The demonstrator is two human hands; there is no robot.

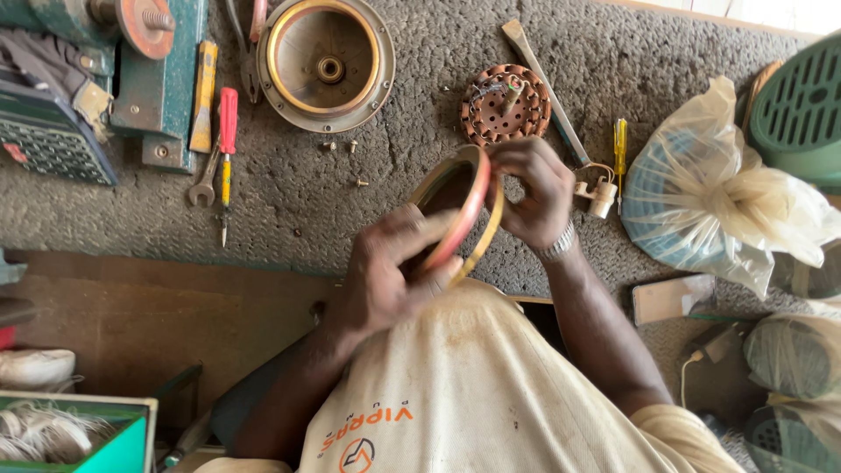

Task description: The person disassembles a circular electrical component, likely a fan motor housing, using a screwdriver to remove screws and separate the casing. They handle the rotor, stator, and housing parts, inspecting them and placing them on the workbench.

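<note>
Fingers (412,236) of the left hand (385,280) clamp the ring's (469,206) lower rim above the lap while the right hand (530,188) pinches its top edge, seemingly mid-fitting; I'd judge the next move needs steady, even pressure.

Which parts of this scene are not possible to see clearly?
- Head view: the lower part of the ring is hidden behind the left hand.
- The right hand fingertips are covered by the ring's rim.
- The plastic bag veils its contents.
- The green grille is cut by the right edge.
</note>
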